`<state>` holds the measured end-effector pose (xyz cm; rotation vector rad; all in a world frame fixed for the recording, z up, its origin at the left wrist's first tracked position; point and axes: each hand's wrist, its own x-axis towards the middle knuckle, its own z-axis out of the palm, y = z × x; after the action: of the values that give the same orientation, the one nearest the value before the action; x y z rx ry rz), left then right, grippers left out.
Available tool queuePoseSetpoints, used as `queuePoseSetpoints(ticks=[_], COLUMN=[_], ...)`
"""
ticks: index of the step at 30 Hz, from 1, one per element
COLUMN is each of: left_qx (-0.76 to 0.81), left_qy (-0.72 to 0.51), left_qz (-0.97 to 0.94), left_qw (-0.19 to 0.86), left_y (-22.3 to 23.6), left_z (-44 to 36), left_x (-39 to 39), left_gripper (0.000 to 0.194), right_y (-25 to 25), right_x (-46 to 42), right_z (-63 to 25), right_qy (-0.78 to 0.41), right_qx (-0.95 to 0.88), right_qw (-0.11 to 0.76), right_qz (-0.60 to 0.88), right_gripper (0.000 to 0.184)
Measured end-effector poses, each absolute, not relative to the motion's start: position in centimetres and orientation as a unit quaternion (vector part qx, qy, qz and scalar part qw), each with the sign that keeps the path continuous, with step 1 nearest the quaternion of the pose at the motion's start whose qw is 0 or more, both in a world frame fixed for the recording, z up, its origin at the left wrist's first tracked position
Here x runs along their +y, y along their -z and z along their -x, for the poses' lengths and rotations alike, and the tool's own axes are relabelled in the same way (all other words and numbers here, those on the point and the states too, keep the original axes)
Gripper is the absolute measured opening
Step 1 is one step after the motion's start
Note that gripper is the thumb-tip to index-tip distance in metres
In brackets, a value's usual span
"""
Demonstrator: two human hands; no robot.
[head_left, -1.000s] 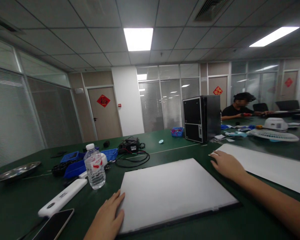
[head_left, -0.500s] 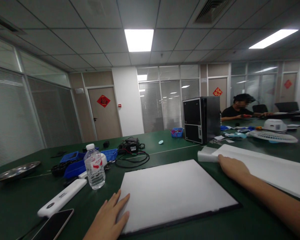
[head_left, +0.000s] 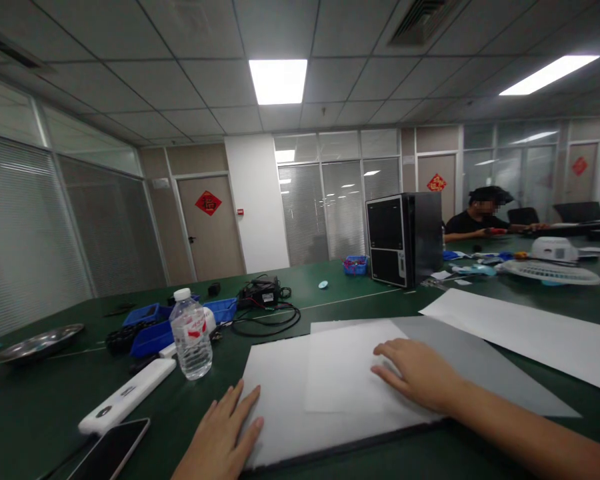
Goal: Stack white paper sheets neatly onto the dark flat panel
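A white flat panel [head_left: 277, 393] with a dark edge lies on the green table in front of me. My left hand [head_left: 220, 430] rests open on its left edge, fingers spread. Over the panel's right part lies a thin, partly see-through white sheet [head_left: 347, 373], reaching past the panel onto the table. My right hand [head_left: 420, 373] is on top of this sheet, thumb and fingers apart, pressing on its surface. Farther right is another white sheet [head_left: 520, 333], flat on the table and touching the thin sheet's back edge.
Left of the panel stand a water bottle [head_left: 192, 337], a white power bank [head_left: 127, 395] and a phone [head_left: 111, 450]. Behind are blue trays [head_left: 153, 339], a black adapter with cables [head_left: 263, 292] and a computer case [head_left: 405, 240]. Another person [head_left: 480, 217] sits far right.
My right hand has moved left from the sheets on the right to over the panel. The thin sheet now overlaps the panel, and the curled edge at right is gone. My left hand stays put.
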<state>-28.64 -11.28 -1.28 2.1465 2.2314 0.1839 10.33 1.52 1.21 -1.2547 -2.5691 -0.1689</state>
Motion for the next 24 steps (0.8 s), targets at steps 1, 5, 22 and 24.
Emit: queuePoseSetpoints(ticks=[1, 5, 22, 24], left_qx=[0.718, 0.71, 0.702, 0.703], left_qy=[-0.063, -0.08, -0.114, -0.117], left_qz=[-0.693, -0.698, -0.699, -0.699], left_qw=[0.022, 0.04, 0.075, 0.067], left_y=[1.4, 1.4, 0.9, 1.0], left_z=[28.7, 28.7, 28.6, 28.7], left_x=[-11.2, -11.3, -11.4, -11.3], left_gripper=[0.064, 0.067, 0.067, 0.065], right_y=[-1.2, -0.8, -1.4, -1.3], right_x=[2.1, 3.8, 2.4, 1.9], right_z=[-10.9, -12.5, -11.5, -11.0], right_qy=[0.079, 0.085, -0.004, -0.018], right_qx=[-0.874, -0.857, -0.922, -0.926], right_qw=[0.135, 0.114, 0.153, 0.153], right_qz=[0.461, 0.496, 0.355, 0.345], right_gripper=[0.048, 0.048, 0.044, 0.045])
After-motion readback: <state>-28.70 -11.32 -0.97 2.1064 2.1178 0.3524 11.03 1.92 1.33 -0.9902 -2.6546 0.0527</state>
